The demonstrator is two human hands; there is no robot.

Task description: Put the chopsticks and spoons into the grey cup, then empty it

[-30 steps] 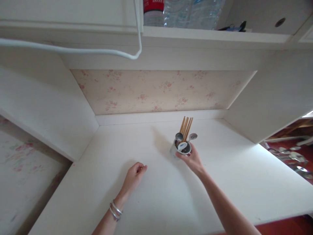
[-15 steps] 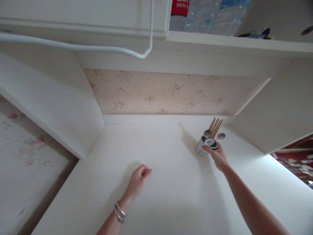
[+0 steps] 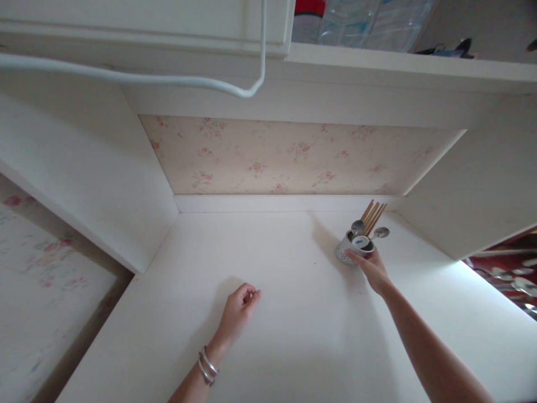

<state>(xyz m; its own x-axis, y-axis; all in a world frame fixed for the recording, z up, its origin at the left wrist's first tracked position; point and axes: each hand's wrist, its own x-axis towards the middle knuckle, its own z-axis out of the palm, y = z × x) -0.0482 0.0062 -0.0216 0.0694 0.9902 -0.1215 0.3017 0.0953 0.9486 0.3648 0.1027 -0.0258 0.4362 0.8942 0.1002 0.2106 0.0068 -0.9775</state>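
Observation:
At the right of the white desktop (image 3: 277,330), my right hand (image 3: 371,268) is closed around the near side of a utensil holder (image 3: 344,254) with small holes in its wall. The holder stands slightly tilted; my fingers hide part of it. Several wooden chopsticks (image 3: 375,217) stick up out of it. Two metal spoons (image 3: 358,226) and a white spoon with a blue mark (image 3: 361,242) show at its mouth. My left hand (image 3: 240,307) is loosely curled into a fist over the middle of the desktop, with nothing seen in it. Two silver bangles (image 3: 207,366) circle the left wrist.
A shelf (image 3: 403,61) overhead carries plastic bottles (image 3: 361,22). A white cable (image 3: 176,80) hangs across the upper left. White side panels (image 3: 104,168) flank the desktop, and floral wallpaper (image 3: 272,157) covers the back. Something red patterned (image 3: 507,277) lies beyond the right edge.
The view has shifted slightly. Both hands keep the same pose, and the utensil holder stays in about the same place under my right hand.

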